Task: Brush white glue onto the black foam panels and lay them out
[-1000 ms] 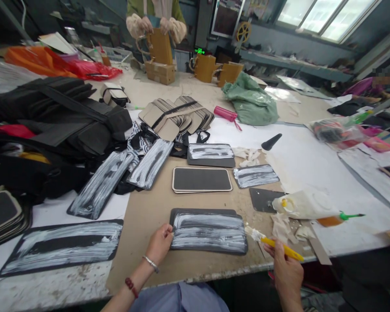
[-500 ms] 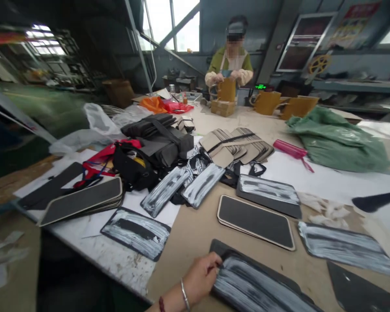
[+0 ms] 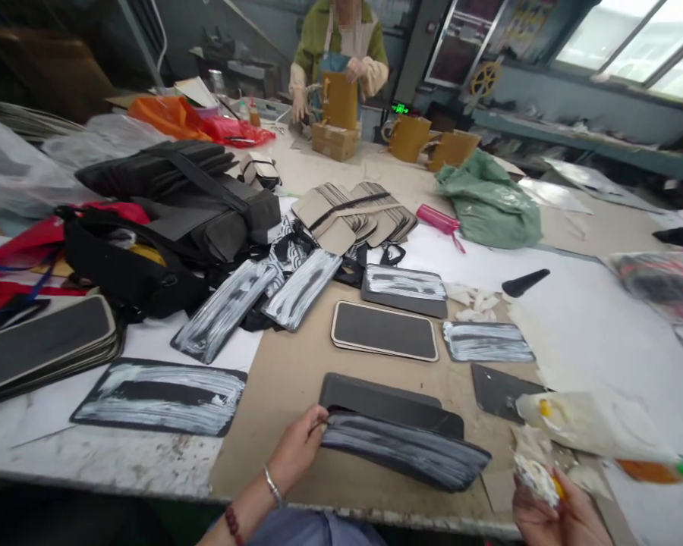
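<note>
My left hand [image 3: 299, 447], with a silver bangle and red beads at the wrist, pinches the left end of a dark panel [image 3: 404, 447] streaked with white paste. That panel is lifted and tilted above plain dark panels [image 3: 376, 394] lying on brown board. At the lower right, my right hand [image 3: 563, 512] is closed around a small paste-covered tool [image 3: 538, 479] with a yellow part. Just beyond it lie a pale plastic bottle or bag [image 3: 597, 425] and a dark panel [image 3: 498, 390]. A cream-edged dark panel stack [image 3: 384, 331] sits farther back.
Other white-streaked panels [image 3: 162, 396] lie around the table. Black bags [image 3: 205, 205] and a panel stack [image 3: 39, 341] are at left. Green cloth [image 3: 489, 197] and a pink pouch [image 3: 437, 219] lie farther back. Across the table, a person handles a yellow-brown piece [image 3: 340, 100] on a box.
The view has swung right and down. My left hand has lifted the streaked panel off the ones below. My right hand with its tool has come into view.
</note>
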`<state>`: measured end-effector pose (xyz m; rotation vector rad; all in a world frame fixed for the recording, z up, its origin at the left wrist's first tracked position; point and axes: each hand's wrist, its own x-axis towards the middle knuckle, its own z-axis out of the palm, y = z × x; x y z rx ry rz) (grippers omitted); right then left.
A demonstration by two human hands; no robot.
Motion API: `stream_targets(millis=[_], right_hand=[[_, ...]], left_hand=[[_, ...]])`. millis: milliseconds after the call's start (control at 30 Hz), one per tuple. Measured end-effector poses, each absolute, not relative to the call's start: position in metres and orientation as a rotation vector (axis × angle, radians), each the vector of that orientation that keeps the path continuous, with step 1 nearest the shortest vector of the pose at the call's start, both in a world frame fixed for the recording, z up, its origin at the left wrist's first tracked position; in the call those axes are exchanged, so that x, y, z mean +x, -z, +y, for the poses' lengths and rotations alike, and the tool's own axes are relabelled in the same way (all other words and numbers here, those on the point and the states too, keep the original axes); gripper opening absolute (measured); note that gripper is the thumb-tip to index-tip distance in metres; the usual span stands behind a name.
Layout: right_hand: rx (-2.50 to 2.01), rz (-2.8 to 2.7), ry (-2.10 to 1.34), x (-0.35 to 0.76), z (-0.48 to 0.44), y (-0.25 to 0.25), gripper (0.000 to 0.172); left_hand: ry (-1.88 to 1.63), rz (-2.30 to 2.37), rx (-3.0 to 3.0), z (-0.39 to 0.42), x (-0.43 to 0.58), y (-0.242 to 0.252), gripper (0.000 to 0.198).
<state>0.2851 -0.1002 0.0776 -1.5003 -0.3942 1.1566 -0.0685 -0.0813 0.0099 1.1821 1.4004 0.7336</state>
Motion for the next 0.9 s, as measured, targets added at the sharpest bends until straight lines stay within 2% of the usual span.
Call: stream_targets(millis=[100, 267, 400, 733, 900], right_hand=[[-1.465, -0.244, -1.171, 0.287, -0.105, -0.082, 0.025], [-1.407, -0.158, -1.503, 0.299, -0.106, -0.074, 0.028], [-1.447, -0.233, -1.591, 0.314, -0.096, -0.064, 0.026], [-1.489, -0.537, -2.012, 0.311, -0.062, -0.042, 0.038], [-1.457, -0.589, -2.084, 0.3, -0.058, -0.028, 0.039]], left_hand=[[-0.73, 1.395, 1.146, -0.083, -0.073, -0.009, 0.013], [-0.744, 1.308, 0.99, -0.076, -0.081, -0.005, 0.021], [-0.777, 1.193, 0.793, -0.063, -0.089, -0.001, 0.03], [-0.614, 1.185, 0.466, -0.059, -0.091, -0.003, 0.054], [-0.548, 1.211, 0.361, -0.063, -0.09, -0.005, 0.056]])
